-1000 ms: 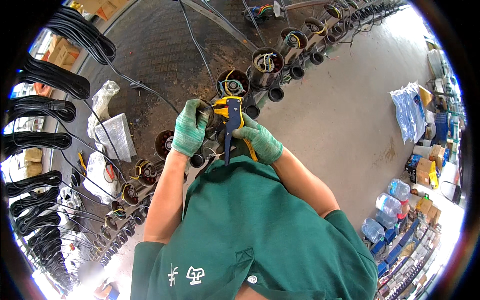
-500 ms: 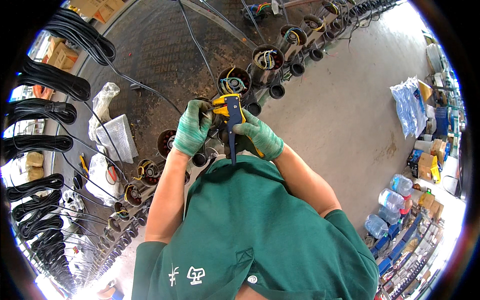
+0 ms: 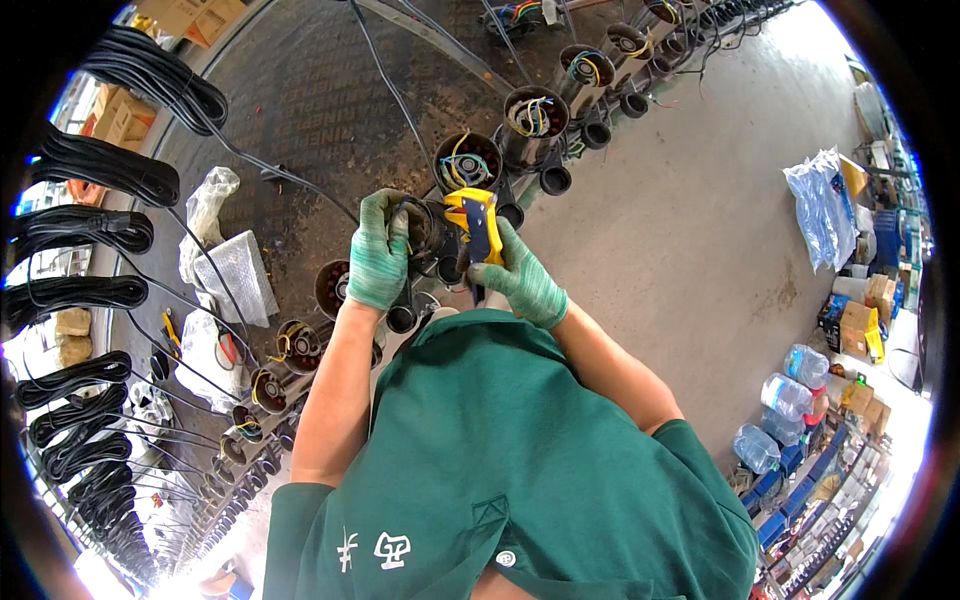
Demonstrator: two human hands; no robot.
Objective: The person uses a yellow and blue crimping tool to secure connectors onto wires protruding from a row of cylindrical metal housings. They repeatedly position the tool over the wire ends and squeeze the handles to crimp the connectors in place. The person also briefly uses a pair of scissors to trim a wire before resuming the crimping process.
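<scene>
My right hand (image 3: 525, 277), in a green knit glove, is closed round a yellow and dark blue wire stripper (image 3: 478, 228). Its yellow head points away from me, beside an open round metal motor housing (image 3: 428, 240). My left hand (image 3: 380, 250), gloved alike, is closed at that housing's left rim. A black cable (image 3: 310, 188) runs from the left into its fingers; the cable's end is hidden there. Just beyond the stripper stands another housing (image 3: 468, 163) with yellow and blue wires inside.
Similar housings (image 3: 535, 115) form a long row from lower left to upper right. Coiled black cables (image 3: 80, 290) hang along the left. Bubble wrap (image 3: 240, 275) and red-handled scissors (image 3: 228, 348) lie on the dark bench. Water bottles (image 3: 785, 395) and boxes stand at the right.
The stripper has moved slightly right, away from my left hand, and tilted. Its jaws no longer meet my left fingertips. My left hand has turned slightly at the housing.
</scene>
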